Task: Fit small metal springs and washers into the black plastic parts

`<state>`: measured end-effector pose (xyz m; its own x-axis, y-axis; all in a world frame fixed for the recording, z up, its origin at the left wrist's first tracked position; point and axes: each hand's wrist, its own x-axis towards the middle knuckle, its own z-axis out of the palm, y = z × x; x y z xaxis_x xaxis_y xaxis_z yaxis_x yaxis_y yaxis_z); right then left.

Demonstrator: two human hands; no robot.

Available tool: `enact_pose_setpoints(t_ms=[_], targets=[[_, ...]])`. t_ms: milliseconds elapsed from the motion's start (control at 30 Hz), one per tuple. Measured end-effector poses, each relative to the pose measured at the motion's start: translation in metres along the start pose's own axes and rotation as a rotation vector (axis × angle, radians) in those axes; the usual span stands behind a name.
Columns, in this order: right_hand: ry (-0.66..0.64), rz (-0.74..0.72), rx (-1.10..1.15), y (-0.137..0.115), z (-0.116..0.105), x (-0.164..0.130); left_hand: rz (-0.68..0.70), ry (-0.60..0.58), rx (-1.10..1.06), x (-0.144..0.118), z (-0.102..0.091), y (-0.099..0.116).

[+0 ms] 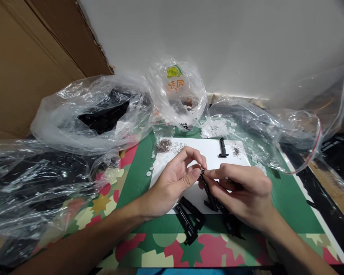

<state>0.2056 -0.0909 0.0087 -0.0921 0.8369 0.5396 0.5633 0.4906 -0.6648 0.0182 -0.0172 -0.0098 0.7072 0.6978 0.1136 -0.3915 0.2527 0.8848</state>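
Both hands on one black part over the sheet's near half

Far left: clear bag of black stuff; carton behind it. Second bag, also black inside, at bench far-left corner. White discs along sheet left edge, a few off it on the green. Brown wire heap at sheet's far-left corner, looser wire bits just right of it.

Left hand: fingers curled, narrow, thumb and fingertips pinching the part's top end. Printed bag upright at bench far edge, mouth toward the camera. Two black pieces lie across sheet's near edge, reaching the bench's patterned near edge.

Held part: slanted, top end between both hands' fingertips, low end toward sheet's near edge. White pieces piled beyond sheet's far edge. Loose part at that edge, right of centre.

Right hand: narrow pinch, thumb and index on the held part's top. More black pieces below it, partly hidden. Wire clump near sheet's far-right corner; discs beside right edge. Big clear bag along bench far-right corner.
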Motion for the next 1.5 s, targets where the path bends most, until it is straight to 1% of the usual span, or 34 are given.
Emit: enact_pose_setpoints(t_ms=[100,233,367,467,600,667,800,867,933,1000,1100,1200,1300,1367,1433,1500], targets=[[-0.035,-0.039,-0.008,0.004,-0.001,0.001,0.002,0.011,0.022,0.000,0.000,0.000],[-0.030,-0.086,-0.056,0.007,0.000,0.000,0.003,0.018,0.036,0.000,0.000,0.000],[-0.008,-0.070,-0.037,0.005,0.001,0.000,-0.025,0.016,-0.004,0.000,0.001,0.000],[-0.025,0.006,0.047,0.003,-0.002,0.002,-0.038,0.024,-0.018,-0.001,0.001,0.000],[-0.072,0.186,0.164,0.002,-0.007,0.003,-0.011,0.032,0.004,0.000,0.000,0.002],[-0.087,0.252,0.214,0.001,-0.008,0.004,0.014,0.027,0.015,0.000,-0.002,0.003],[-0.105,0.326,0.305,-0.001,-0.010,0.007,0.054,0.017,0.047,0.000,-0.004,0.005],[-0.086,0.332,0.331,-0.001,-0.011,0.007,0.072,0.015,0.069,0.001,-0.003,0.007],[-0.051,0.309,0.310,0.002,-0.012,0.008,0.104,0.025,0.111,0.001,-0.003,0.009],[-0.034,0.247,0.199,0.007,-0.013,0.008,0.151,0.052,0.176,0.001,-0.003,0.010],[-0.041,0.064,-0.087,0.017,-0.014,0.007,0.227,0.115,0.301,-0.001,-0.005,0.008],[-0.043,-0.096,-0.303,0.026,-0.012,0.005,0.243,0.159,0.401,-0.002,-0.006,0.004],[-0.029,-0.146,-0.422,0.032,-0.012,0.003,0.233,0.151,0.512,-0.004,-0.007,0.002],[-0.020,-0.159,-0.462,0.036,-0.014,0.001,0.244,0.127,0.645,-0.004,-0.008,0.001],[-0.020,-0.163,-0.491,0.039,-0.015,0.000,0.280,0.124,0.802,-0.004,-0.010,0.001],[-0.027,-0.175,-0.520,0.043,-0.017,0.000,0.342,0.148,0.948,-0.004,-0.013,0.000]])
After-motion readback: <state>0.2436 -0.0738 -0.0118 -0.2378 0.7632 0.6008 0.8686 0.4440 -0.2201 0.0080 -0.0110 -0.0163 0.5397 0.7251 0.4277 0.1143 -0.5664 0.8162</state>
